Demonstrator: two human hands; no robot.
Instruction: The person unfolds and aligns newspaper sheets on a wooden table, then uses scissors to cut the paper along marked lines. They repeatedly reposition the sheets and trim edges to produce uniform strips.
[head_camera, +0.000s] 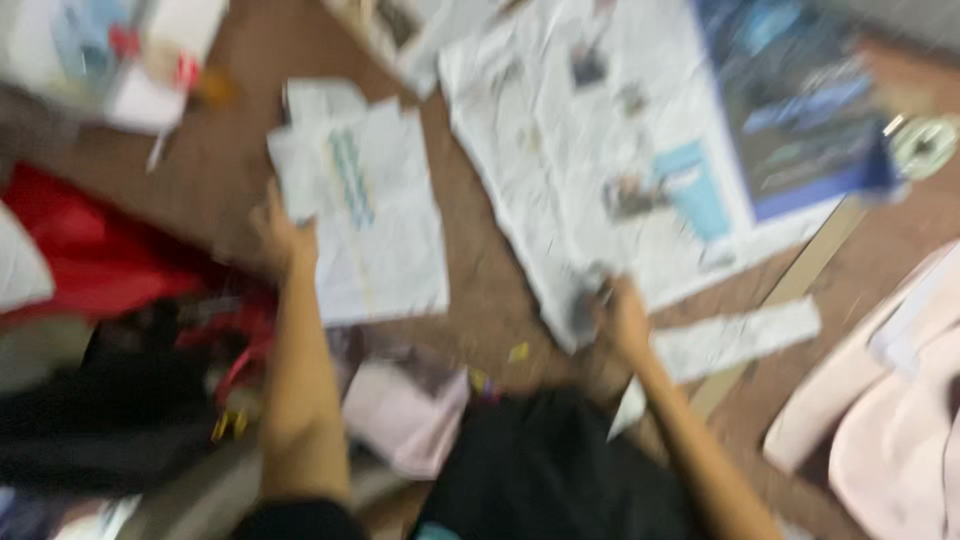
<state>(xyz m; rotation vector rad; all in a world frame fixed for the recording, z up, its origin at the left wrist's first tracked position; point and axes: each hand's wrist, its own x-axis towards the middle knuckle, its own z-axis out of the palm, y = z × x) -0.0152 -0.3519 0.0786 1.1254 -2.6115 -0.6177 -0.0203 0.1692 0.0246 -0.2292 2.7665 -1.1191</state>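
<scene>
Two bare hands reach out over a brown floor (490, 290), and everything I see is smeared by motion blur. My left hand (283, 235) sits at the left edge of a small crumpled sheet of paper (375, 215), pale with a faint blue-green streak down its middle; the fingers seem to touch the edge, but I cannot tell whether they pinch it or lie loose. My right hand (622, 318) meets the lower corner of a wide spread newspaper (600, 150), and something dark and grey sits at the fingers; whether they clench it I cannot tell. The newspaper is creased and thin, with a glossy dark-blue page (800, 110) lying on its right part. A torn white paper strip (735, 340) lies just right of that hand. Red cloth (95, 250) bunches at the left, soft pink fabric (880, 400) at the right.
</scene>
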